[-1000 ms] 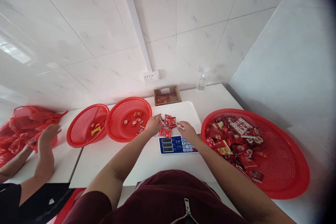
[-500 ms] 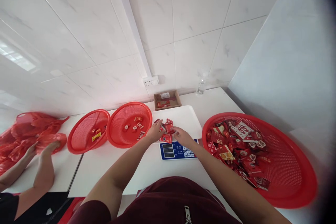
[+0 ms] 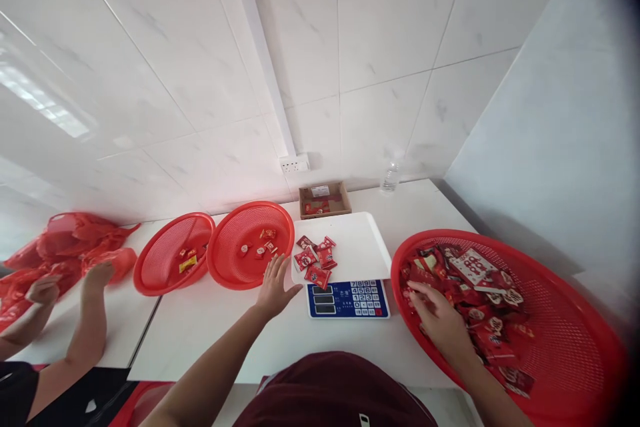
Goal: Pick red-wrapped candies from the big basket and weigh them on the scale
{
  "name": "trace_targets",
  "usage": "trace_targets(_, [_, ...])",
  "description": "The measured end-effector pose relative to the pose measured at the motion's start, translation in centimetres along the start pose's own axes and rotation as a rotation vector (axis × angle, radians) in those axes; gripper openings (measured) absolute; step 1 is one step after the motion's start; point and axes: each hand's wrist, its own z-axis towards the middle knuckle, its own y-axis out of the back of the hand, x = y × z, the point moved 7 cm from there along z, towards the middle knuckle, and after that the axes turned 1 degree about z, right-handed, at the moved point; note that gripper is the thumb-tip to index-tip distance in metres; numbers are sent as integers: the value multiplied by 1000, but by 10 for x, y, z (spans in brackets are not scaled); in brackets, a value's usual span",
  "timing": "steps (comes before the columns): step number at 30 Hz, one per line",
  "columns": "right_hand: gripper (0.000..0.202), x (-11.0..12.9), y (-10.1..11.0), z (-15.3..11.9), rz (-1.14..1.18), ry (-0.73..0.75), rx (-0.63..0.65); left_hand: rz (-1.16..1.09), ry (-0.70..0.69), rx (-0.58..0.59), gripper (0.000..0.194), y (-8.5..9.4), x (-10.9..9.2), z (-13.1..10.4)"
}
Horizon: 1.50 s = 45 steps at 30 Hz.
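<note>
Several red candy packets [image 3: 320, 259] lie in a loose cluster on the white pan [image 3: 361, 240] of the scale, above its blue keypad panel [image 3: 347, 299]. My left hand [image 3: 274, 288] hovers beside the pan's left edge, fingers spread, holding nothing. Over the left side of the large red basket [image 3: 575, 300] is my right hand [image 3: 440, 320], its fingers bent towards the packets [image 3: 480, 307] heaped inside. Whether those fingertips touch or hold a packet is hard to make out.
Two red baskets [image 3: 250, 240] [image 3: 173, 250] with a few sweets stand left of the scale. Behind it are a cardboard box [image 3: 325, 200] and a clear bottle [image 3: 391, 177]. At far left, another person's hands [image 3: 97, 275] handle red plastic bags [image 3: 75, 237].
Both my hands have left the packets on the pan. The left moved left and opened; the right moved right to the large basket. The packets now lie uncovered. The view has shifted slightly.
</note>
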Motion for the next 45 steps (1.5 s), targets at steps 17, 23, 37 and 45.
trace_targets(17, [38, -49, 8, -35, -194, 129, -48, 80, -252, 419, 93, -38, -62, 76])
trace_targets(23, [41, -45, 4, -37, -225, 130, 18, 31, -190, 267, 71, -36, -60, 74])
trace_targets(37, [47, -57, -17, -48, -358, 195, 39, 116, 670, -68, 64, 27, 107, -12])
trace_targets(45, [41, -52, -12, -44, -528, 253, 13, 109, 959, -111, 78, 48, 189, -60])
